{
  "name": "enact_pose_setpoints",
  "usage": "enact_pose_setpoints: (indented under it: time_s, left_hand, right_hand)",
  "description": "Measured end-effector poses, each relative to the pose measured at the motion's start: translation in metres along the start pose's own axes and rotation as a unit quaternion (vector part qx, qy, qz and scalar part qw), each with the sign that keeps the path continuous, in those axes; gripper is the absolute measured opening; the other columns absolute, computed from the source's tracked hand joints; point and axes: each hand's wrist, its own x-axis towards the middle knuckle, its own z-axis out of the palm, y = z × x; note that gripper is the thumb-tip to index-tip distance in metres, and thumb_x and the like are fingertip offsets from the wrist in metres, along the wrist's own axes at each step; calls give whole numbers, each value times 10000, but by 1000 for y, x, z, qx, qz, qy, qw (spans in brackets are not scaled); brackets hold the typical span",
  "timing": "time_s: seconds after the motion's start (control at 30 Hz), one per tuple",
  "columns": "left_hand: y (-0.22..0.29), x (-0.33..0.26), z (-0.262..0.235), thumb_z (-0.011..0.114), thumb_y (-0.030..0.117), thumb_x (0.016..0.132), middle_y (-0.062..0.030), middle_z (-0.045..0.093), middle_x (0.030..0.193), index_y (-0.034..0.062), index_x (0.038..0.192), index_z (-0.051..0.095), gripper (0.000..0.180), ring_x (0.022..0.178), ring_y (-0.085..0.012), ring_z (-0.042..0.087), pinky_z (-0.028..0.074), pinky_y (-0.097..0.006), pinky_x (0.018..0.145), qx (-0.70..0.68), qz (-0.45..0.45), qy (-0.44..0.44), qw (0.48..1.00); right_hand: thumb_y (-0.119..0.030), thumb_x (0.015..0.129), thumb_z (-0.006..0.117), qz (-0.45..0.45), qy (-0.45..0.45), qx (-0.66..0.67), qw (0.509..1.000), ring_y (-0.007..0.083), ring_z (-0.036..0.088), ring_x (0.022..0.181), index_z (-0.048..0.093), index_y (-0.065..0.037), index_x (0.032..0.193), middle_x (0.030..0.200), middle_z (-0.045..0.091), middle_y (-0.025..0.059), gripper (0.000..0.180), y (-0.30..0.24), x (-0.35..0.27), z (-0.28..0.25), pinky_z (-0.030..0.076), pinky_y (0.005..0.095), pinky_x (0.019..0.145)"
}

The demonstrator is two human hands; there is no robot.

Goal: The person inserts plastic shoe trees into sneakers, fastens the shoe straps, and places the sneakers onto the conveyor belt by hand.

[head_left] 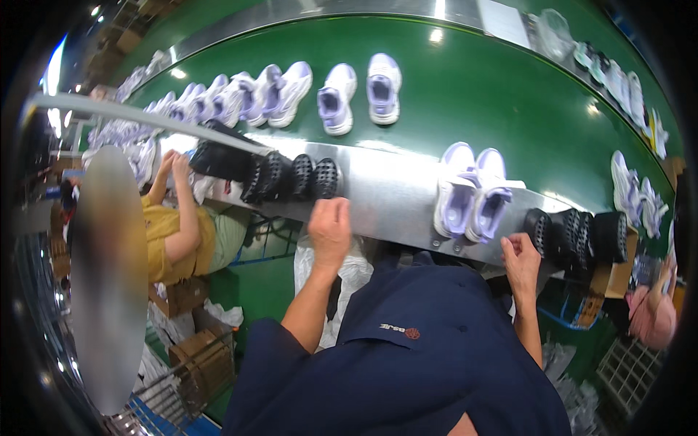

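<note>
A pair of white and lilac sneakers point(472, 196) stands side by side on the steel ledge right in front of me, toes pointing away and partly over the green belt. My left hand point(331, 229) is closed at the ledge's near edge, just below several black shoes point(294, 178) with knobbly soles. What its fingers hold, if anything, is hidden. Close to the sneakers' right heel, my right hand point(520, 260) has loosely bent fingers, apart, with nothing visible in them. More black knobbly-soled shoes point(578, 236) sit just right of that hand.
On the green belt point(451, 80) ahead, two single sneakers point(360, 94) stand beside a long row of sneakers point(240, 98) to the left. A co-worker in a yellow top point(182, 240) works at left; a person in pink point(651, 312) is at far right. A cardboard box point(614, 276) adjoins the ledge.
</note>
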Motion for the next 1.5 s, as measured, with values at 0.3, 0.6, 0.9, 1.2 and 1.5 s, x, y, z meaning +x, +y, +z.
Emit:
enact_pose_setpoints:
  time_s: [0.3, 0.6, 0.9, 1.2, 1.5]
  left_hand:
    - [-154, 40, -73, 794, 337, 796, -185, 623, 1079, -5, 1145, 646, 510, 1013, -393, 568, 470, -471, 891, 351, -112, 85, 926]
    - [23, 49, -54, 782, 226, 786, -139, 648, 944, 0, 1034, 658, 357, 911, -328, 596, 471, -446, 780, 119, 99, 103, 983]
    - [116, 16, 54, 773, 311, 820, -136, 582, 1206, 2, 1228, 592, 542, 1056, -246, 579, 498, -346, 837, -311, -62, -164, 934]
    - [108, 14, 105, 666, 26, 868, -30, 662, 853, -5, 937, 698, 82, 738, -98, 592, 489, -242, 667, -438, -312, -227, 812]
    - [107, 29, 133, 792, 184, 758, -202, 611, 1136, -38, 1092, 626, 434, 1116, -377, 541, 462, -451, 954, -57, -2, -192, 980]
  right_hand:
    - [-166, 940, 658, -36, -131, 63, 989, 96, 617, 644, 638, -1, 960, 772, 647, 31, 167, -70, 0, 28, 482, 234, 559]
    - [-269, 978, 644, 26, -190, 310, 931, 144, 626, 910, 537, 5, 1222, 1109, 627, 93, 382, -122, 0, 75, 527, 254, 692]
    - [-341, 920, 640, 166, -412, 374, 814, 73, 562, 510, 594, -56, 1107, 749, 624, 11, 344, -103, -1, 46, 361, 206, 345]
    - [-484, 856, 704, -201, -188, -188, 943, 421, 671, 785, 594, 59, 1093, 853, 684, 231, 602, -116, -22, 4, 524, 478, 714]
    - [-326, 856, 716, -201, -142, -249, 937, 454, 652, 674, 592, 50, 829, 666, 633, 258, 397, -75, 5, 4, 514, 514, 615]
